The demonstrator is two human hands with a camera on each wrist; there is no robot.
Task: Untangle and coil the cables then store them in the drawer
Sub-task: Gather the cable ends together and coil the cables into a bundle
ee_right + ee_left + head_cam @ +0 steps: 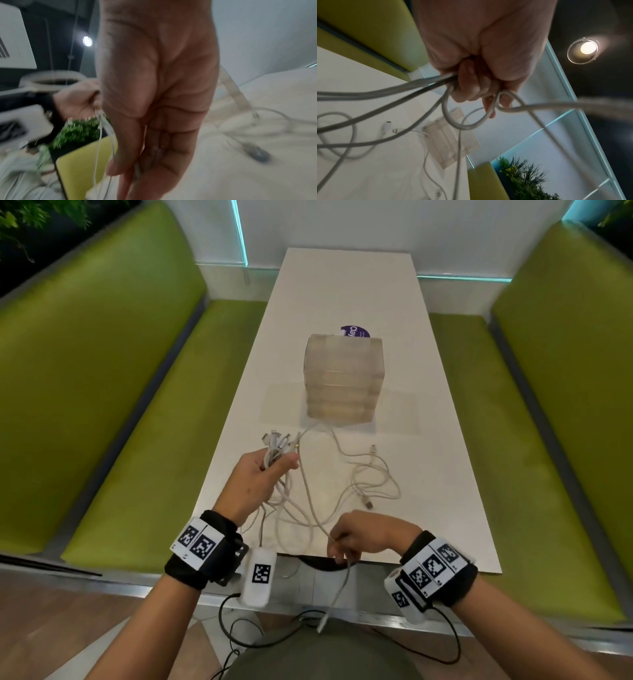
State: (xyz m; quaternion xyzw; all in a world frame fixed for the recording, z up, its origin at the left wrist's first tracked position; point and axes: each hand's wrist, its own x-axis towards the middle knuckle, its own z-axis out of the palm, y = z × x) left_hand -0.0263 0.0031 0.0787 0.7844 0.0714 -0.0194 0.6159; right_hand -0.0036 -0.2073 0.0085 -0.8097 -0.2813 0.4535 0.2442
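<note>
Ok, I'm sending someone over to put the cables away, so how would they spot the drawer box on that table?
Look at the long white table between the two green benches. On its middle stands the drawer unit, a translucent plastic block of stacked shallow drawers, just beyond the white cables. It is the only boxy, upright thing there; a purple round sticker shows behind it.

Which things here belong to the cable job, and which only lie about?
Job:
- white cables, bunched in left hand
- one strand pinched by right hand
- clear drawer unit

Lying about:
- purple round sticker
- green benches
</note>
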